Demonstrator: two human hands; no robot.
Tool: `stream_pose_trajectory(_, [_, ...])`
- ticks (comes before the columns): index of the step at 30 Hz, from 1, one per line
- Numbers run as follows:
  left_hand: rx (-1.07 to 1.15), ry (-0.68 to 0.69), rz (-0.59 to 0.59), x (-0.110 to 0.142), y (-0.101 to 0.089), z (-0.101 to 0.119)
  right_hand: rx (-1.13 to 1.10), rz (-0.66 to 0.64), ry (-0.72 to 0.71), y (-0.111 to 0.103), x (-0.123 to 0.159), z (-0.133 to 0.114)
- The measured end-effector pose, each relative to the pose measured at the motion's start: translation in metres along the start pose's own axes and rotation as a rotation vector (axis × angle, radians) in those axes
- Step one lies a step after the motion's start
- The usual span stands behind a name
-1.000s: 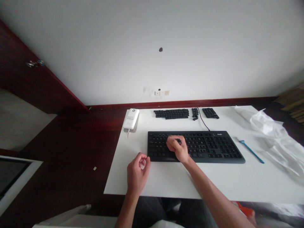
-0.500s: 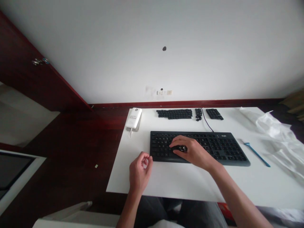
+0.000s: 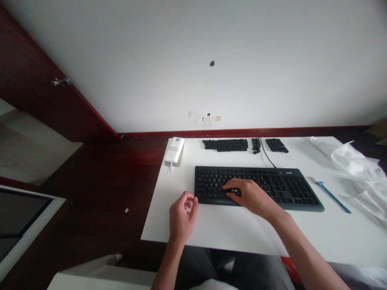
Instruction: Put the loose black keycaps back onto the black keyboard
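Note:
A black keyboard [image 3: 290, 189] lies on the white table, its key field showing rows of sockets with the caps off. My right hand [image 3: 250, 195] is over its left-middle part, fingers closed around a small, dark, shiny tool [image 3: 236, 191] held low against the keys. The tool's working end is hidden by my fingers. At the keyboard's front left corner, my left hand [image 3: 183, 211] is curled, thumb and forefinger pinched at the edge. Behind the keyboard, loose black keycaps [image 3: 226, 145] are laid out in groups, including a number-pad block [image 3: 276, 145].
A white phone-like device [image 3: 174, 150] with a short cable rests at the table's back left. Right of the keyboard lies a blue brush-like stick [image 3: 334, 197], beside crumpled white plastic [image 3: 353, 161]. The keyboard cable [image 3: 267, 155] runs to the back edge of the white table [image 3: 229, 229].
The view has shifted slightly, moving the scene a little to the right. My right-hand fingers have drawn in slightly around the tool; my left hand stays at the keyboard corner.

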State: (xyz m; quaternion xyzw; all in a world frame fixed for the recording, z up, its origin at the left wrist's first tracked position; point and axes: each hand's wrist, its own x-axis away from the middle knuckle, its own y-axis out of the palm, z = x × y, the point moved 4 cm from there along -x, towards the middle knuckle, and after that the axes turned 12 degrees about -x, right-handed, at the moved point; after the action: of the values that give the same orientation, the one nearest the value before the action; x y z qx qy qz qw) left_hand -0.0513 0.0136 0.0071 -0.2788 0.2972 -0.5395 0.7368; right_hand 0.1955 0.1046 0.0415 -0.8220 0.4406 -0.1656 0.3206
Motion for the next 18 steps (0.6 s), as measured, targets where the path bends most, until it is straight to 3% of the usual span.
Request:
stream_pose_trajectory(10, [-0.012, 0.005, 0.013, 0.0004, -0.0016, 0.0021, 0.138, 0.010, 0.013, 0.0075, -0.0014, -0.0020])
stream_pose_trajectory(18, [-0.019, 0.010, 0.012, 0.0006, -0.0017, 0.0020, 0.100, 0.052, 0.036, -0.0017, 0.0040, 0.0069])
